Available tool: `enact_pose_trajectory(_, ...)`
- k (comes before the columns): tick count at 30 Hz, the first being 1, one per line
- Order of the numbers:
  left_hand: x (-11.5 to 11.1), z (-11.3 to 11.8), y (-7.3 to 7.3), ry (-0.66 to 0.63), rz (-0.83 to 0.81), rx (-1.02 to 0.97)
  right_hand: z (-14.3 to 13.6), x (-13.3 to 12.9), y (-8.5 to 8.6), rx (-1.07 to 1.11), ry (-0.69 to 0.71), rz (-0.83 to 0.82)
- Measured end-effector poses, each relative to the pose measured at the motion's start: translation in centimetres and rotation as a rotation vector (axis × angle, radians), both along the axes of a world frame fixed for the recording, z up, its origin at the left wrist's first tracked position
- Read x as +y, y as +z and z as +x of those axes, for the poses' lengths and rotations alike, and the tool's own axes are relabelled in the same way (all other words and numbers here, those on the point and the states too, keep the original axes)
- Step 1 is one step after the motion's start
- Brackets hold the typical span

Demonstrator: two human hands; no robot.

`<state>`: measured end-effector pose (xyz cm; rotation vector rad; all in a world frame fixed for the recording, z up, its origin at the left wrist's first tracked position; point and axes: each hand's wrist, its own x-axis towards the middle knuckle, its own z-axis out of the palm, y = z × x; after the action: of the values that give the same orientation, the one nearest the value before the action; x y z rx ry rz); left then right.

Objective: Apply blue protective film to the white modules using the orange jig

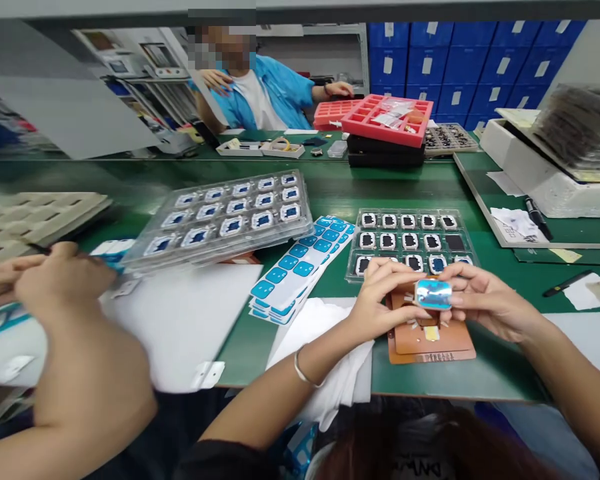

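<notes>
Above the orange fixture (pixel 463 350), a small part faced with shiny blue film (pixel 434 295) is held in both hands: its left end is pinched by the left hand (pixel 380 293), its right end by the right hand (pixel 485 300). White cloth (pixel 320 353) is laid left of the fixture. Light, even pressure is judged best, with fingertips kept to the edges so the film is not creased.
</notes>
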<state>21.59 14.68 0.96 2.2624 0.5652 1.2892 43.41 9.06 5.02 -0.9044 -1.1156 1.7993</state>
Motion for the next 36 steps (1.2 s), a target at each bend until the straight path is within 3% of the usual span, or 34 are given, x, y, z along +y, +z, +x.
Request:
enact_pose_trajectory(3, 1.7, -1.1, 1.4, 0.112, -0.121, 0.374, 2.0, 1.5, -0.6, -0.254, -0.215, 0.164)
enact_pose_trajectory(7, 4.2, -3.9, 2.9, 0.606, -0.327, 0.761, 6.0, 4.7, -2.8, -0.813, -0.590, 0.538)
enact_pose_trajectory(10, 5.1, -6.5, 2.7, 0.853, -0.458, 0.870, 8.1, 6.9, -4.5, -1.271, -0.587, 0.805)
enact_pose_trajectory(13, 5.6, -8.8, 1.7, 1.002, -0.608, 0.963, 8.6, 8.1, -5.8, -1.476, -0.478, 0.979)
enact_pose_trajectory(18, 7.3, -11.2, 0.5, 1.010, -0.727, 1.004, 8.7, 8.9, -7.3, -1.495, -0.383, 1.008)
enact_pose_trajectory(24, 8.9, -13.2, -0.5, 0.988, -0.773, 0.976, 9.6, 9.4, -7.7, -1.456, -0.364, 1.040)
enact_pose_trajectory(32, 9.6, -13.2, -0.8, 1.034, -0.778, 0.992, 8.6, 9.2, -7.1, -1.427, -0.466, 1.018)
enact_pose_trajectory(36, 9.5, -13.2, -1.0, 1.047, -0.759, 0.989, 7.7, 8.9, -7.0, -1.373, -0.343, 1.066)
